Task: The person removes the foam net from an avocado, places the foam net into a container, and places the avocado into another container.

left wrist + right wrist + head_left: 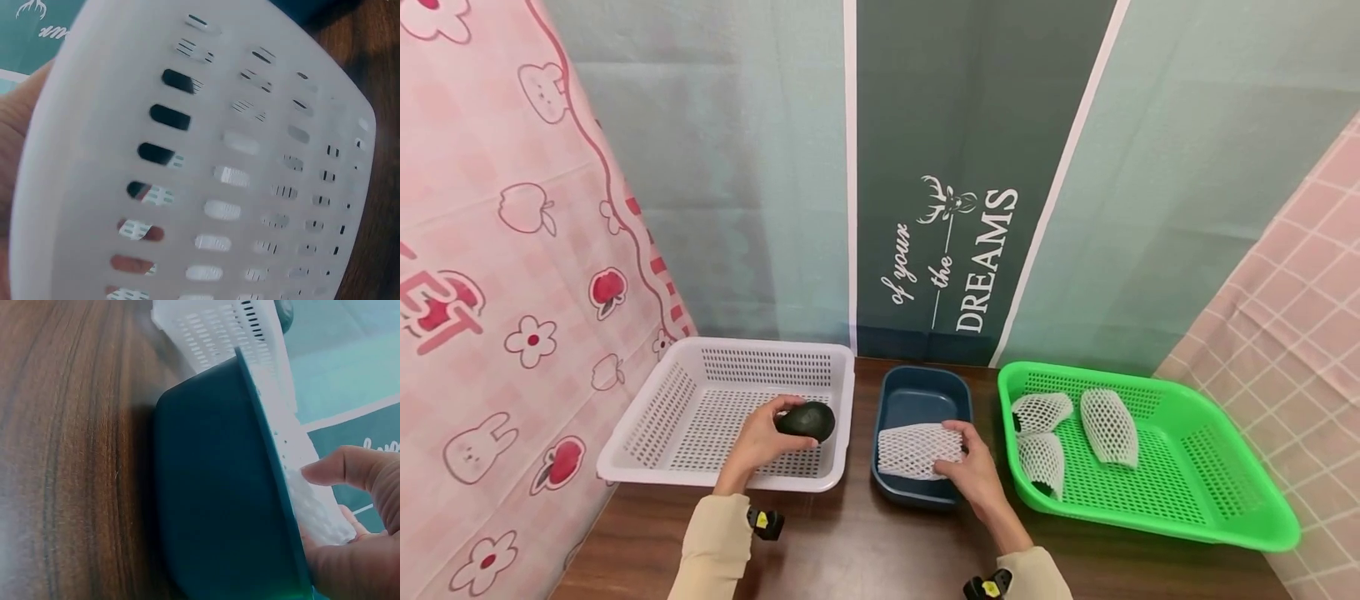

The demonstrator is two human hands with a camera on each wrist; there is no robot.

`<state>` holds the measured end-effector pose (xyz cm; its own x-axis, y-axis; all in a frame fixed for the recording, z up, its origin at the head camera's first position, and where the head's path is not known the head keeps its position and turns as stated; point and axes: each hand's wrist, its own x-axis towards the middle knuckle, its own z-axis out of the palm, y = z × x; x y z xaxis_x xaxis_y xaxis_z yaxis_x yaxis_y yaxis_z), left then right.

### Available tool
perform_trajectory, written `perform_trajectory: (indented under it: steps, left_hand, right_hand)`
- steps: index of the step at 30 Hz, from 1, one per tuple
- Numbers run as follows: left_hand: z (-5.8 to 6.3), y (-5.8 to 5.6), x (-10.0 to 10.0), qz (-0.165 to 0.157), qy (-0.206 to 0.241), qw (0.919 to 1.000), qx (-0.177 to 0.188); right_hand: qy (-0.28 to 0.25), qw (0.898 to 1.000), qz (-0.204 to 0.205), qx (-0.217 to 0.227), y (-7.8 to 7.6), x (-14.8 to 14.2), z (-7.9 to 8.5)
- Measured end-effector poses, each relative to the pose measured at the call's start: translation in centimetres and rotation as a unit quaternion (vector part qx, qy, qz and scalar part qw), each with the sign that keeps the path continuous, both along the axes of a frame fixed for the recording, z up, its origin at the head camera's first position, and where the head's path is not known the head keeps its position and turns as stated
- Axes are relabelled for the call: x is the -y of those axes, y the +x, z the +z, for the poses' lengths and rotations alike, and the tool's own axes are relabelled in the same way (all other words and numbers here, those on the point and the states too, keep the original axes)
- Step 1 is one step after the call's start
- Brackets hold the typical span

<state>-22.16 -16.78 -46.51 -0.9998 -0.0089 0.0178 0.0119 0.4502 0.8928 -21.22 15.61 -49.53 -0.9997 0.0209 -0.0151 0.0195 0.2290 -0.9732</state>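
Observation:
My left hand [765,437] grips a dark green avocado [808,422] over the right part of the white basket [658,400]. In the left wrist view the basket wall [206,162] covers most of that hand, and dark patches of the avocado show through its slots. With thumb and fingers my right hand [973,467] pinches the right end of a white foam net sleeve [913,451], which lies across the blue bin [917,383]. Seen from the right wrist, the sleeve [315,512] sits at the bin's rim, thumb on top of it.
A green basket [1217,467] stands on the right. Inside are several net sleeves, one of them [1108,427] lying apart; dark fruit shows at the ends of two, the upper-left sleeve [1042,412] and the lower-left sleeve [1042,462]. Printed curtains [760,167] hang behind the brown table [850,550].

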Motion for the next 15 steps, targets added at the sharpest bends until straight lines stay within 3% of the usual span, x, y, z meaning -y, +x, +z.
perform_trajectory:
  steps: [4,9,15]
  left_hand:
    - [-0.4,-0.4,0.1,-0.004,0.012,0.9999,0.008]
    - [-0.8,-0.6,0.0,-0.005,0.026,0.9995,0.015]
    - [-1.0,-1.0,-0.3,-0.014,0.000,0.9996,0.025]
  right_hand:
    - [0.077,0.997,-0.005,0.003,-0.9,0.5,-0.3]
    - [0.137,0.990,0.001,0.018,-1.7,1.0,-0.8]
    - [0.201,0.979,0.026,0.029,-2.3,1.3,-1.1]
